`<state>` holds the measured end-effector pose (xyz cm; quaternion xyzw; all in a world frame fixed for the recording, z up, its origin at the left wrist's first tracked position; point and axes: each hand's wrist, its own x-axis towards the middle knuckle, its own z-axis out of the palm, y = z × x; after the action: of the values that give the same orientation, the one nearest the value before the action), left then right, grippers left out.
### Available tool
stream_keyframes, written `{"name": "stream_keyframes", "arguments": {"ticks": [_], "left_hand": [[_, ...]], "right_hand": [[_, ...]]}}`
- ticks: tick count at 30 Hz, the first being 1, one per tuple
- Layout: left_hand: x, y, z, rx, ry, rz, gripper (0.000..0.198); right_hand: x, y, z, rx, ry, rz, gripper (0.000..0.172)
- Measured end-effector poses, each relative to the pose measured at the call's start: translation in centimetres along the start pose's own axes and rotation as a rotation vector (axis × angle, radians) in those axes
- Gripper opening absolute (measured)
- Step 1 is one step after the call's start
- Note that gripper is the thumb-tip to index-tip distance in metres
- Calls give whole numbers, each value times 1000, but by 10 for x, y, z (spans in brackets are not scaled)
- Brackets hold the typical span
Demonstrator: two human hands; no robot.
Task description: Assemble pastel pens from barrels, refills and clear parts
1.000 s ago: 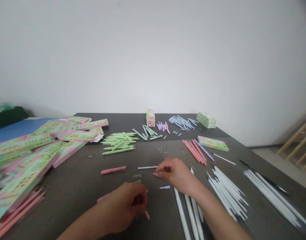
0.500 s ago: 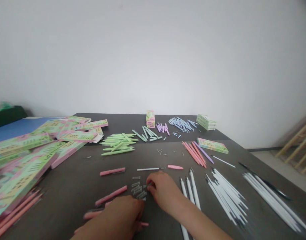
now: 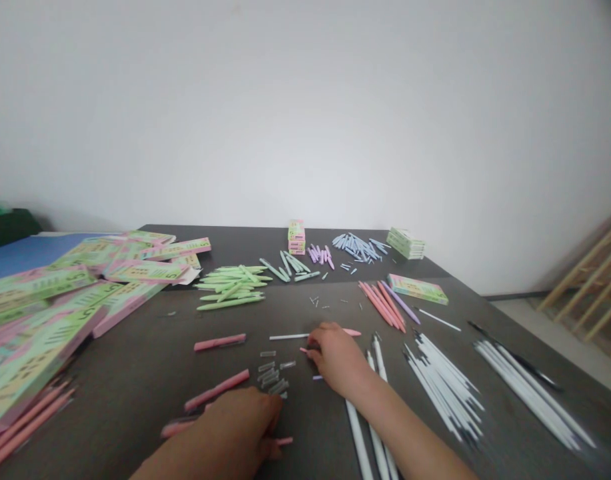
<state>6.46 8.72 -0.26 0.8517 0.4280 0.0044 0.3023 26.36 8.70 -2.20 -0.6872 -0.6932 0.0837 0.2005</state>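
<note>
My left hand is closed near the front of the table, and the thin end of a pink pen part sticks out from its fingers. My right hand pinches a small pink pen piece; its fingers hide most of it. Between the hands lie several small clear plastic tubes. Just beyond the right hand are a white pen refill and a pink pen tip section, partly covered. Pink pen barrels lie left of the tubes. A small purple piece shows under the right hand.
Printed pen boxes are heaped at left. Green barrels, blue barrels and stacked boxes stand farther back. White refills, white pen barrels and pink barrels lie at right.
My right hand has moved right and away from the clear tubes, now with a small pink piece at its fingertips. My left hand stays almost where it was. The view has shifted slightly.
</note>
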Motion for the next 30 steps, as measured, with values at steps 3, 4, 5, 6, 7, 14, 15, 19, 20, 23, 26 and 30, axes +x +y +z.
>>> {"name": "stream_keyframes", "arguments": {"ticks": [3,4,5,6,7,14,15,19,20,23,26,30], "left_hand": [[1,3,-5,134,-72,9,5],[0,4,-6,149,-82,22,6],[0,4,-7,157,-96,26,7],[-1,5,-8,164,-111,25,8],[-2,6,-9,172,-126,19,10],[-2,7,-15,243,-154,37,12],[-1,6,-15,254,-145,51,13],[0,1,-15,253,-144,94,16],[0,0,-16,238,-147,101,14],[-1,-6,-30,183,-144,117,10],[-3,-13,-58,130,-94,74,17],[-7,-27,-91,156,16,-13,20]], "right_hand": [[-2,-2,7,-18,-19,0,9],[-2,-3,8,-20,-23,0,10],[-3,-4,8,-21,-26,-1,11],[-3,-6,8,-19,-28,-4,11],[-3,-7,9,-15,-30,-9,12],[-3,-13,11,41,-41,-54,15],[-3,-13,10,51,-36,-52,15],[-4,-13,1,108,-29,-33,15],[-6,-14,-2,147,-62,-33,16],[-17,-22,-10,310,-241,-75,13],[-32,-36,-14,316,-373,-140,11],[-42,-50,-11,93,-336,-144,16]]}}
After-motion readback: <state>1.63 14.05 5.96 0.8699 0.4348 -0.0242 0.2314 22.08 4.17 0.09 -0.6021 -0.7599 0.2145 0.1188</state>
